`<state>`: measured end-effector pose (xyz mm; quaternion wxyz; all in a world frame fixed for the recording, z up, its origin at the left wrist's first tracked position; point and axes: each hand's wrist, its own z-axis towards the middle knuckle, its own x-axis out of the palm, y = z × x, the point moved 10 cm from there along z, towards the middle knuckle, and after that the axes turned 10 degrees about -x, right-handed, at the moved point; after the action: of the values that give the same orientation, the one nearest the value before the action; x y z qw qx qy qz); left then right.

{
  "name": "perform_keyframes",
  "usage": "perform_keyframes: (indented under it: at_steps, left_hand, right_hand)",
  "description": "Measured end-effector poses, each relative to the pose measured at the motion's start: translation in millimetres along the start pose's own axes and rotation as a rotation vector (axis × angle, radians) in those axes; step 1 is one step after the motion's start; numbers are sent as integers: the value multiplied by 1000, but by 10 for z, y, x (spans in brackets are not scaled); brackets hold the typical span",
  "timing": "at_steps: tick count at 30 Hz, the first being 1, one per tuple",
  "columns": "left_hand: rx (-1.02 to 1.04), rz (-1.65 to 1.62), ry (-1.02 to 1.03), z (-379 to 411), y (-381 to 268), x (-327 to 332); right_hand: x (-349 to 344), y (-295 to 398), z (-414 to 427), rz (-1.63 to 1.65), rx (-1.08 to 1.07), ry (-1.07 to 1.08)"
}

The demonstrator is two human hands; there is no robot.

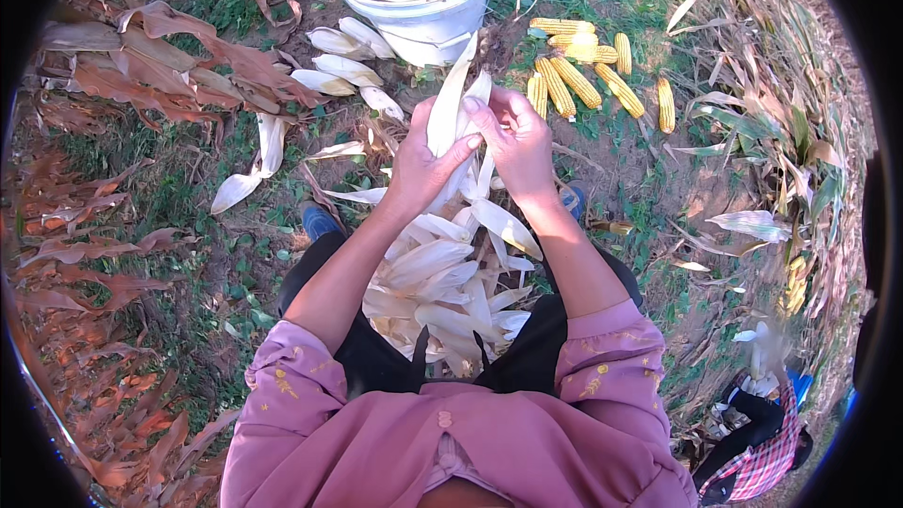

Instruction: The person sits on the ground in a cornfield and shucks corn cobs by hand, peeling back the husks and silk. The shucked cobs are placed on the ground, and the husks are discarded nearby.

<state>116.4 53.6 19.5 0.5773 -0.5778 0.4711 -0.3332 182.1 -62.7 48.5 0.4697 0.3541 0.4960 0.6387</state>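
Before me, an ear of corn in pale dry husk (451,109) is held up between both hands. My left hand (423,162) wraps around its lower part, thumb across the front. With thumb and fingers, my right hand (518,141) grips the husk near its upper right side. One husk leaf stands split away at the top; whether the cob inside is bare cannot be seen. Beneath my hands, a heap of loose corn husks (437,275) covers the ground between my legs. Several husked yellow corn cobs (582,81) lie on the ground beyond my right hand.
A white plastic bucket (423,25) full of unhusked ears stands ahead, with several unhusked ears (346,70) left of it. Dry corn stalks (176,63) lie at left, and more stalks (797,85) line the right. A person in a plaid shirt (769,458) sits at lower right.
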Motion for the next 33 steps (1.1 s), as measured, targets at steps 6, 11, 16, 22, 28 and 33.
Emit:
perform_keyframes:
  at_steps: [6,11,16,22,28,33]
  left_hand:
    - [38,169,-13,-26,-68,15]
    - [44,193,-60,-23,-30,5]
    - [14,163,-53,8,86,3]
    - [-52,62,1,38,173,30]
    - [-33,-27,-39,-6,92,23]
    - [-64,-74,-41,35,170,-35]
  right_hand:
    - [-93,18,13,-195,5,6]
    - [-118,61,28,-266,-50,12]
    - [-136,72,17,-310,-105,-3]
    - [-95,21,-20,-358,-21,55]
    - [29,-55,-52,-359,-15,130]
    - [-3,-96,-74,-353,-11,65]
